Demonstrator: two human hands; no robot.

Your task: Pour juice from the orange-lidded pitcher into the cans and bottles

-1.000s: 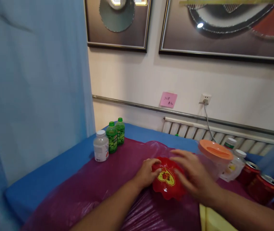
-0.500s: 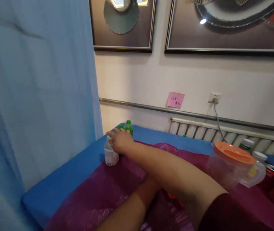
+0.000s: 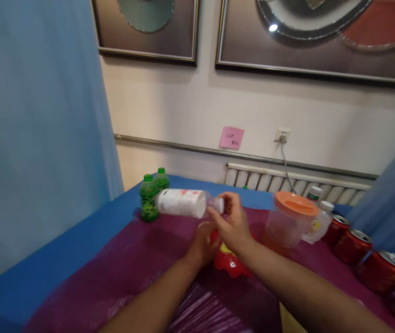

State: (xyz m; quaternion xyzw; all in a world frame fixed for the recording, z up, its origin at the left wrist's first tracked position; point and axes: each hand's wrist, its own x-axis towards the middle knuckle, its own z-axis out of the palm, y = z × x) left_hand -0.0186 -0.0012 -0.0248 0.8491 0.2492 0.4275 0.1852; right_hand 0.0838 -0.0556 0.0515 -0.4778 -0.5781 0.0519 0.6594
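Observation:
A clear bottle with a white label [image 3: 181, 202] lies sideways in the air, its neck pointing right. My right hand [image 3: 232, 222] is closed round the neck end of that bottle. Below it, my left hand [image 3: 202, 243] is closed at the left side of a red scalloped object [image 3: 233, 266] with a yellow patch; what its fingers hold is partly hidden by my right hand. Two green bottles [image 3: 148, 199] with green caps stand upright behind the clear bottle's base.
On the right stand a clear pitcher with an orange lid [image 3: 296, 203], white-capped bottles [image 3: 325, 215] and several red cans [image 3: 353, 245]. A purple plastic sheet [image 3: 128, 263] covers part of the blue table [image 3: 75, 236]. A blue curtain [image 3: 38, 115] hangs at the left.
The white-labelled bottle has gone from upright on the table to sideways in my right hand, moved right. My arms are no longer crossed. The view has shifted right.

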